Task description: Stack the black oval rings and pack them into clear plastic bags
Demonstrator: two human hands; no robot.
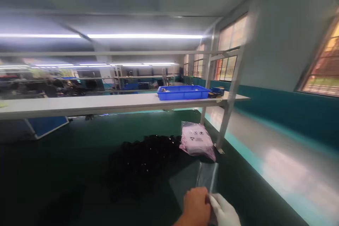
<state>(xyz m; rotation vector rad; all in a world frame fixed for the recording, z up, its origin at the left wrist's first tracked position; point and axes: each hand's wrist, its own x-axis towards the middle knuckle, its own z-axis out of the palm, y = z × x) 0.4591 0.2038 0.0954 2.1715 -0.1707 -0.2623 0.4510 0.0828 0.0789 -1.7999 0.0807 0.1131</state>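
My left hand (195, 204), bare, is closed at the lower edge of a clear plastic bag (208, 174). Right beside it, my right hand (225, 211) wears a white glove and pinches the same bag, its fingertips touching the left hand. The bag stands up from both hands over the dark green tabletop (148, 208). Under and left of it lies another clear sheet or bag (185, 182), flat and blurred. Beyond the hands is a pink plastic package (197, 139) with printed black symbols. A heap of black, shiny small parts (148, 155) spreads to the left; their kind is unclear.
A white shelf (106, 103) crosses above the table, carrying a blue tray (182, 93) and small dark boxes (217, 91). Its metal post (228, 120) stands at the right. Under the shelf at left is a blue panel (49, 127). A wall with windows runs along the right.
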